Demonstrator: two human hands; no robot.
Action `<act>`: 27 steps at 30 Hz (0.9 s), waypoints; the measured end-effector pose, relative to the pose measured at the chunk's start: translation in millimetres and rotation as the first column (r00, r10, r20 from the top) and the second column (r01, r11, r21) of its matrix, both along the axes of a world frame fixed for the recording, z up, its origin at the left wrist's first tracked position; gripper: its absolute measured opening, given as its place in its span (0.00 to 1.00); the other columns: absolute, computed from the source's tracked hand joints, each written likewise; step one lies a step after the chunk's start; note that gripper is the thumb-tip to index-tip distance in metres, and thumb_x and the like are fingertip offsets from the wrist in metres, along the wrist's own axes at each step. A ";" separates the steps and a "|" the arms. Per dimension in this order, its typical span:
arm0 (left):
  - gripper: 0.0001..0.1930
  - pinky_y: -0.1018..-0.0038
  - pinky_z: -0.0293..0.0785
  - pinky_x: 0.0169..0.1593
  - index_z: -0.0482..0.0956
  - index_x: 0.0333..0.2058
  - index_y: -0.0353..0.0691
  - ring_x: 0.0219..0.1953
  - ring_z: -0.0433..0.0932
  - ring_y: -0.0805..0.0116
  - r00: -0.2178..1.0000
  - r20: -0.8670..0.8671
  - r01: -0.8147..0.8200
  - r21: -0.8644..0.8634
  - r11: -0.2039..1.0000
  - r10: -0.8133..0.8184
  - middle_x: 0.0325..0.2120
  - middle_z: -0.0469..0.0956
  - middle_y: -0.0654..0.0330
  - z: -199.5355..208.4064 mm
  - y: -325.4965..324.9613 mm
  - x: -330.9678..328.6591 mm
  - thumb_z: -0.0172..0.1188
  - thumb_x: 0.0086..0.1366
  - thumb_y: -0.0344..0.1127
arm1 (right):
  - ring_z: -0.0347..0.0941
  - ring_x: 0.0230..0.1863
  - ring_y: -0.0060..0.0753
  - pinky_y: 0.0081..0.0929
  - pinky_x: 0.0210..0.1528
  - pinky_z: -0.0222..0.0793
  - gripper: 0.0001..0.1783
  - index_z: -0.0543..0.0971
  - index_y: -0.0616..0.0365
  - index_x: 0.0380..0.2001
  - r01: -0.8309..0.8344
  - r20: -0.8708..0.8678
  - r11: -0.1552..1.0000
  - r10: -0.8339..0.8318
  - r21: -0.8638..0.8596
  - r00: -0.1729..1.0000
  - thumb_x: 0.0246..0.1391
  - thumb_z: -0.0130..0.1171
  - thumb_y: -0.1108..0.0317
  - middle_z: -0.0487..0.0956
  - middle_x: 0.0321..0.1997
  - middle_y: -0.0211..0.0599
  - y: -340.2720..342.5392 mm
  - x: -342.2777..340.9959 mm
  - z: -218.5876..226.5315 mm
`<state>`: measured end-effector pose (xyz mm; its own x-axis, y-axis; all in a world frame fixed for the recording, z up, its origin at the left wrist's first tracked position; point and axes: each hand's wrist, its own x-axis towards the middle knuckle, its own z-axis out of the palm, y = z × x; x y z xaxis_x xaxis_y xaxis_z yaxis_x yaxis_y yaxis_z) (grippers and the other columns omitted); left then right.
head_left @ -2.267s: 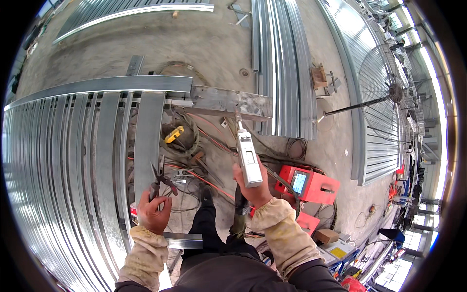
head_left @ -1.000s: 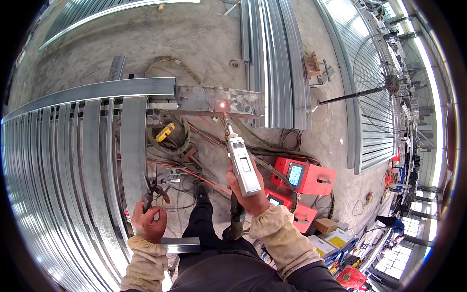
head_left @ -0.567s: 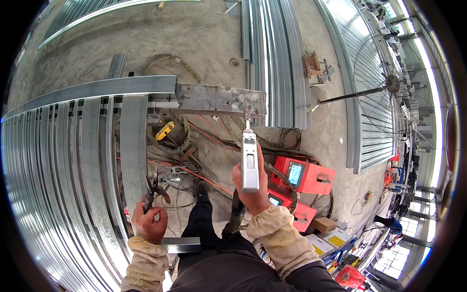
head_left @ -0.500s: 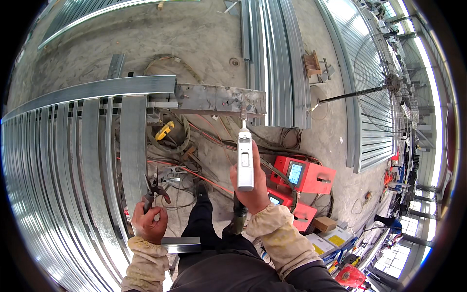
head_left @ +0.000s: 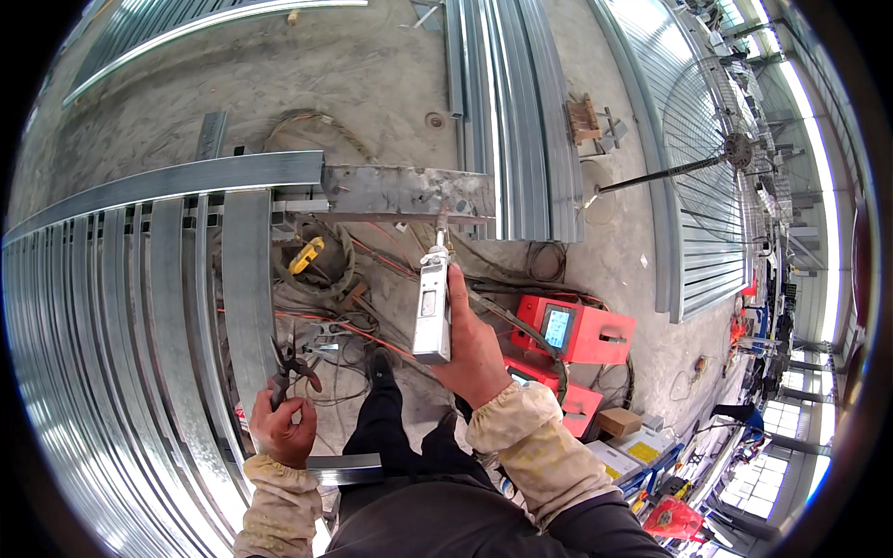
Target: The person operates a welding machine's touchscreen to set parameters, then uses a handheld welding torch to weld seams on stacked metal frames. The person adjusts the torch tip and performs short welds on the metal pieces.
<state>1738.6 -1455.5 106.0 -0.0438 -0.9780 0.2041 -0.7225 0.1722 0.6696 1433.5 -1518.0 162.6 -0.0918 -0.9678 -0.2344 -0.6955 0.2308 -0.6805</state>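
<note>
My right hand (head_left: 473, 355) is closed around a boxy silver welding gun (head_left: 432, 312), whose narrow nozzle points away from me. Its tip reaches the near edge of a dark, worn steel beam (head_left: 386, 191); whether it touches cannot be made out. At the left, my left hand (head_left: 285, 431) grips pliers (head_left: 290, 368) by the handles, with their jaws apart. They are over or beside the nearest of several long galvanized steel tubes (head_left: 248, 298). Another galvanized tube (head_left: 233, 173) runs crosswise over the far ends of these, up to the dark beam.
Red machines with screens (head_left: 595, 333) stand right of my legs, near cables and hoses. A yellow tool (head_left: 306, 255) lies by a coiled hose. Stacked metal profiles (head_left: 521, 121) lie ahead, and a large caged fan (head_left: 712, 153) stands at the right. A short metal piece (head_left: 344, 469) is by my waist.
My right hand and the welding gun have moved left and a little down along the dark beam, and the gun is now tilted. The left hand keeps the pliers in nearly the same place.
</note>
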 end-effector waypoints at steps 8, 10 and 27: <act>0.07 0.67 0.65 0.26 0.81 0.26 0.40 0.23 0.72 0.58 1.000 -0.004 0.008 -0.015 1.000 -0.008 0.24 0.69 0.56 0.2 -1.1 0.3 0.70 0.49 0.24 | 0.82 0.44 0.63 0.46 0.44 0.78 0.64 0.39 0.55 0.78 -0.023 -0.025 1.000 0.024 0.011 0.999 0.46 0.70 0.72 0.82 0.50 0.56 -3.9 0.3 7.0; 0.06 0.66 0.65 0.26 0.81 0.26 0.40 0.23 0.72 0.57 1.000 -0.005 0.003 -0.015 1.000 -0.003 0.24 0.70 0.56 -0.4 -0.7 0.0 0.70 0.49 0.24 | 0.82 0.44 0.63 0.46 0.45 0.78 0.64 0.39 0.54 0.78 -0.022 -0.008 0.999 0.023 0.039 1.000 0.46 0.70 0.72 0.82 0.50 0.56 -4.8 -2.5 11.1; 0.07 0.65 0.66 0.26 0.81 0.26 0.40 0.24 0.72 0.55 1.000 0.000 -0.010 -0.014 1.000 0.010 0.24 0.70 0.56 2.4 -1.5 -2.1 0.70 0.48 0.24 | 0.75 0.34 0.21 0.27 0.40 0.77 0.43 0.57 0.58 0.75 0.148 0.545 0.987 -0.093 -0.059 0.833 0.58 0.60 0.75 0.80 0.44 0.35 7.6 -59.6 -6.6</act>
